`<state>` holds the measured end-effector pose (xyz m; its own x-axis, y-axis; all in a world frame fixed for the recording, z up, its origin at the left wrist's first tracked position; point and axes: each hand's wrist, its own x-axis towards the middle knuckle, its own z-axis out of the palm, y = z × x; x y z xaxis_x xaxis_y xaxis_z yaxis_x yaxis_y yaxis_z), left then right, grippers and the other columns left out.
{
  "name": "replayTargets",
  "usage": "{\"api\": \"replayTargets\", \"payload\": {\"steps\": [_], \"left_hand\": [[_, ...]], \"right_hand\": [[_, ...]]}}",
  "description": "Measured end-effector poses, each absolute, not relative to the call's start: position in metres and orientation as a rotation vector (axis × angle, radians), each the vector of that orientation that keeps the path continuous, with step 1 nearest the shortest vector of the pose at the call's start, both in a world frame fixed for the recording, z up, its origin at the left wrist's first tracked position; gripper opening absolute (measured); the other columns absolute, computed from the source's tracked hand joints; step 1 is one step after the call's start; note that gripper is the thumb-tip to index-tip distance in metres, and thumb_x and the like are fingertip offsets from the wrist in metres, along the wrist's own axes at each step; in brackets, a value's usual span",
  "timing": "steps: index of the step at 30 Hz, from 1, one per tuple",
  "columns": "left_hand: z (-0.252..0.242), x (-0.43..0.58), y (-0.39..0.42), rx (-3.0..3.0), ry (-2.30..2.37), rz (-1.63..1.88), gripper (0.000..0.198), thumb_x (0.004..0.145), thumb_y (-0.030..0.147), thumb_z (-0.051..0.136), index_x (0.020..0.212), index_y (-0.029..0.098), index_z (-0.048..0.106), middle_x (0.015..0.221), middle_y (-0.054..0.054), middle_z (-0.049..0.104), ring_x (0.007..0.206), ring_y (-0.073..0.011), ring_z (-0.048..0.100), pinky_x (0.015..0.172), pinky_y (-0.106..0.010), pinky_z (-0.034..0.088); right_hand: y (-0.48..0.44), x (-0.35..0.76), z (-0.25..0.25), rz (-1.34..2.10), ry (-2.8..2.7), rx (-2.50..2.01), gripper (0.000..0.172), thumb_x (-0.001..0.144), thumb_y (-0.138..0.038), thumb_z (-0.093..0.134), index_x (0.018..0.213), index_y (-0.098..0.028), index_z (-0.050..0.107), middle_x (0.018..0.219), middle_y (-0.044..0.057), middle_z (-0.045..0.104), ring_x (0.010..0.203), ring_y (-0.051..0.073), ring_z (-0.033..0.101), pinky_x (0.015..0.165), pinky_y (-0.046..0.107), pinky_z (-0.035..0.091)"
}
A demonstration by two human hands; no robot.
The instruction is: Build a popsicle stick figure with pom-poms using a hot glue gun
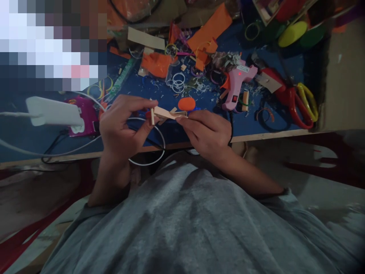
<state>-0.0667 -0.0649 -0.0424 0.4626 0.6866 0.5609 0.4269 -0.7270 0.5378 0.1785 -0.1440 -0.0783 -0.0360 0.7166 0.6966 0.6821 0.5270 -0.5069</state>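
Observation:
Between my two hands, over the table's near edge, is a small pale wooden piece (165, 112) made of flat strips. My left hand (124, 123) pinches its left end, where a short upright stick shows between thumb and forefinger. The fingers of my right hand (209, 131) are closed on its right end. An orange oval disc (186, 104) shows just beyond the right fingertips, with a bit of blue beside it. A small red part is partly hidden by my left fingertips.
A pink glue gun (238, 83) lies right of centre, near red-handled scissors (296, 108). At the left, a white plug (53, 111) sits in a magenta adapter (85, 116) with cables. Orange scraps (156, 64), rings and shavings cover the blue table (128, 89).

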Motion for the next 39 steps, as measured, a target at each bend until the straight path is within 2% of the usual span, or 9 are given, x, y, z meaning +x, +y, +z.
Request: {"api": "replayTargets", "payload": {"steps": [3,8,19,25,27,31,32,33,39], "left_hand": [[-0.042,-0.066,-0.063,2.363,0.976,1.087,0.033,0.099,0.047,0.084,0.124,0.027,0.080,0.112,0.004,0.083,0.097,-0.0154,0.078,0.080,-0.037,0.062],[-0.043,-0.065,-0.060,2.397,0.869,1.174,0.037,0.092,0.032,0.091,0.127,0.030,0.080,0.111,0.002,0.083,0.096,-0.0174,0.078,0.072,-0.036,0.060],[-0.031,-0.067,-0.054,2.501,0.819,1.032,0.032,0.091,0.030,0.091,0.120,0.029,0.080,0.111,0.002,0.083,0.100,-0.0196,0.078,0.088,-0.039,0.063],[-0.027,-0.075,-0.039,2.620,0.724,0.943,0.055,0.081,0.019,0.096,0.132,0.032,0.079,0.117,0.002,0.085,0.100,-0.0222,0.079,0.085,-0.042,0.065],[-0.025,-0.077,-0.036,2.629,0.723,0.900,0.054,0.080,0.019,0.096,0.130,0.032,0.081,0.116,0.002,0.085,0.099,-0.0228,0.080,0.087,-0.043,0.065],[-0.011,-0.071,-0.042,2.628,0.692,0.767,0.034,0.090,0.023,0.088,0.122,0.031,0.081,0.112,0.001,0.085,0.101,-0.0226,0.080,0.089,-0.044,0.065],[-0.006,-0.069,-0.045,2.632,0.750,0.721,0.027,0.095,0.023,0.082,0.121,0.032,0.080,0.113,0.001,0.084,0.104,-0.0226,0.080,0.091,-0.045,0.064],[-0.001,-0.066,-0.049,2.600,0.917,0.646,0.023,0.101,0.021,0.075,0.121,0.032,0.079,0.117,0.000,0.083,0.111,-0.0231,0.079,0.100,-0.048,0.063],[0.009,-0.057,-0.057,2.637,0.845,0.657,0.020,0.106,0.022,0.066,0.120,0.031,0.077,0.112,0.001,0.084,0.111,-0.0220,0.080,0.101,-0.047,0.064]], "right_hand": [[-0.143,0.178,-0.081,0.096,-1.729,-1.214,0.023,0.107,-0.020,0.066,0.113,-0.032,0.085,0.102,0.001,0.083,0.088,0.017,0.078,0.073,0.033,0.059],[-0.144,0.178,-0.085,0.230,-1.690,-1.252,0.023,0.107,-0.022,0.066,0.114,-0.033,0.084,0.104,0.002,0.081,0.088,0.018,0.076,0.078,0.034,0.058],[-0.144,0.175,-0.080,0.119,-1.766,-1.314,0.024,0.108,-0.024,0.064,0.113,-0.034,0.084,0.102,0.000,0.084,0.086,0.017,0.077,0.072,0.032,0.060],[-0.145,0.174,-0.081,0.209,-1.751,-1.352,0.023,0.109,-0.025,0.062,0.115,-0.035,0.083,0.103,0.001,0.083,0.084,0.017,0.074,0.074,0.033,0.059],[-0.145,0.175,-0.082,0.174,-1.762,-1.342,0.024,0.108,-0.025,0.063,0.116,-0.034,0.083,0.103,0.001,0.082,0.084,0.017,0.073,0.074,0.033,0.058],[-0.146,0.175,-0.083,0.040,-1.804,-1.337,0.026,0.109,-0.022,0.062,0.116,-0.034,0.083,0.103,0.000,0.080,0.083,0.015,0.071,0.073,0.031,0.053],[-0.146,0.175,-0.083,0.021,-1.819,-1.348,0.026,0.110,-0.022,0.061,0.117,-0.034,0.083,0.103,0.000,0.080,0.083,0.014,0.070,0.073,0.031,0.052],[-0.146,0.174,-0.083,0.009,-1.836,-1.364,0.027,0.110,-0.023,0.060,0.117,-0.034,0.083,0.104,0.000,0.080,0.084,0.014,0.070,0.074,0.030,0.051],[-0.148,0.167,-0.078,0.006,-1.902,-1.502,0.028,0.113,-0.026,0.056,0.115,-0.031,0.084,0.100,0.001,0.078,0.083,0.013,0.066,0.074,0.030,0.044]]}}
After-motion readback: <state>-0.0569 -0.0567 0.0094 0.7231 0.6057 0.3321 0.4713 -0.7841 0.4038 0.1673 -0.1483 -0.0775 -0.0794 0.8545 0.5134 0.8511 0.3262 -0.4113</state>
